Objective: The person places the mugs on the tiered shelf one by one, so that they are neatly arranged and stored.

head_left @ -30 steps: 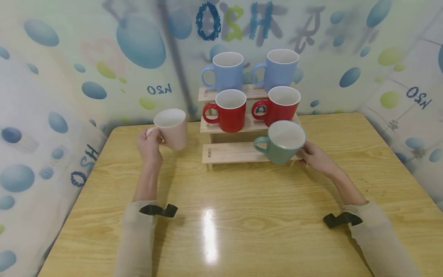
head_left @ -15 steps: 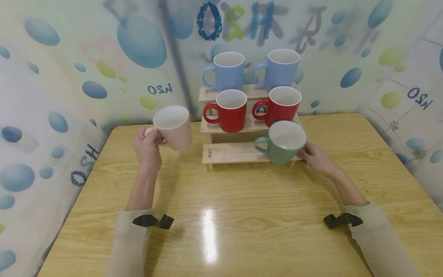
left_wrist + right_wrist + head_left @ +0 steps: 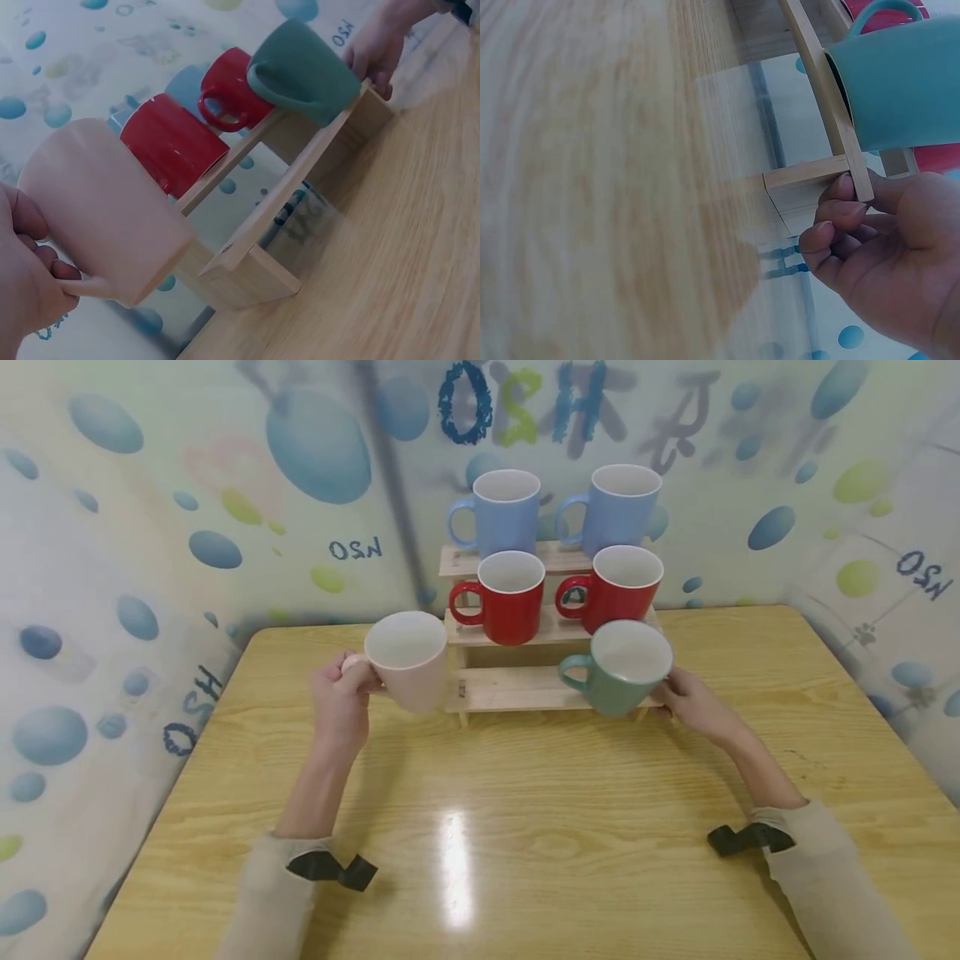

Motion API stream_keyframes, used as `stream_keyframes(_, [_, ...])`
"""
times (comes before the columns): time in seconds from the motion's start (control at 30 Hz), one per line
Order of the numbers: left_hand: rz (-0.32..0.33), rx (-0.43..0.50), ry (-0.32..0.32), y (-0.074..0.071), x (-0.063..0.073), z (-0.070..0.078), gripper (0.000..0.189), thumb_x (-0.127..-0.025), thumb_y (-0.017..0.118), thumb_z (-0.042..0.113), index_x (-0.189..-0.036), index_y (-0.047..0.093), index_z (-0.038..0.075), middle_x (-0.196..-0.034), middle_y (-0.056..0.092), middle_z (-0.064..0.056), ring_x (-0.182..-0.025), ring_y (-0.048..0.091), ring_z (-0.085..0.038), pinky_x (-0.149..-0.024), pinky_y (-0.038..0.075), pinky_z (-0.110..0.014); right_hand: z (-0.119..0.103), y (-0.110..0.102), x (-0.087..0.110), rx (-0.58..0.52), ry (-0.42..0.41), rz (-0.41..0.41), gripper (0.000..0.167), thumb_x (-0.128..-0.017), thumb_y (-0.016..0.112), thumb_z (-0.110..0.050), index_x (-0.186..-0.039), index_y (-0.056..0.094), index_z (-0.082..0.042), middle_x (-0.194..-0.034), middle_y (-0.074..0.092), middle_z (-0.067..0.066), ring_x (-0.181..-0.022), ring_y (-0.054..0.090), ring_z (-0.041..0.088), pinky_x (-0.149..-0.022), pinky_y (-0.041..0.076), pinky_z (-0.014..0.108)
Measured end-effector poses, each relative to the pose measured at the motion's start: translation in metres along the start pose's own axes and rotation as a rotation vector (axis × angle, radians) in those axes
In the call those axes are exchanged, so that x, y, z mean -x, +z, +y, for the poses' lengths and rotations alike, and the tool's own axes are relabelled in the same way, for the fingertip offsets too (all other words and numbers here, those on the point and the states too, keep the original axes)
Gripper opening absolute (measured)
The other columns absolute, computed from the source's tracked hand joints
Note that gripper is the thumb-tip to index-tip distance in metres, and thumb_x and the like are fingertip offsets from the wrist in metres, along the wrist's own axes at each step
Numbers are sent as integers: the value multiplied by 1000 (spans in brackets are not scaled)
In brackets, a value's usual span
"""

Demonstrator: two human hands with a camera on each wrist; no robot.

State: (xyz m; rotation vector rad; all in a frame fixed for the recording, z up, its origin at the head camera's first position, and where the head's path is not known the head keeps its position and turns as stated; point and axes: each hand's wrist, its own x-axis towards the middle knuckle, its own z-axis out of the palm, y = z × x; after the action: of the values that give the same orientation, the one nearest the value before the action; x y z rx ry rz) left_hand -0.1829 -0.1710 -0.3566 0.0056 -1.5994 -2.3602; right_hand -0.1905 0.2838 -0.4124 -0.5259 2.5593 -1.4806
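My left hand (image 3: 341,706) grips the handle of a pale pink mug (image 3: 411,664), raised off the table beside the left end of a three-step wooden rack (image 3: 510,689). In the left wrist view the pink mug (image 3: 105,210) hangs near the lowest step's end, apart from it. My right hand (image 3: 697,706) pinches the right end of the lowest step between thumb and fingers, as the right hand (image 3: 885,247) shows in the right wrist view. Close to it on that step stands a green mug (image 3: 626,672), its handle pointing left.
Two red mugs, one on the left (image 3: 512,602) and one on the right (image 3: 618,589), stand on the middle step. Above them are a left blue mug (image 3: 506,514) and a right blue mug (image 3: 621,514). Patterned wall sheeting (image 3: 315,560) rises behind the wooden table (image 3: 562,827).
The left hand has carried the pink mug to the right and nearer the rack's lowest step. The right hand keeps its hold on the rack. The head view has shifted slightly.
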Motion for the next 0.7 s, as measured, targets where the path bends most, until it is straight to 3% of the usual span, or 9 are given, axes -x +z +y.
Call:
stream_keyframes(0.27, [-67,-20,-39,13,9,-13,30,-78,47,-13,-58,43,9,-58,42,1,-59,45,-11,-60,46,-21,-2,-1,1,21,28,-1,18,-109,35,-10,-110,45,4,-75,49,12,-62,45,18,-55,40,32])
stream_keyframes(0.7, [-174,-62,-63,35,14,-34,26,-77,50,-9,-61,40,10,-60,37,3,-61,40,-10,-62,44,-22,-1,-2,0,11,40,-2,18,-108,34,-8,-113,45,5,-76,48,11,-64,45,16,-56,41,32])
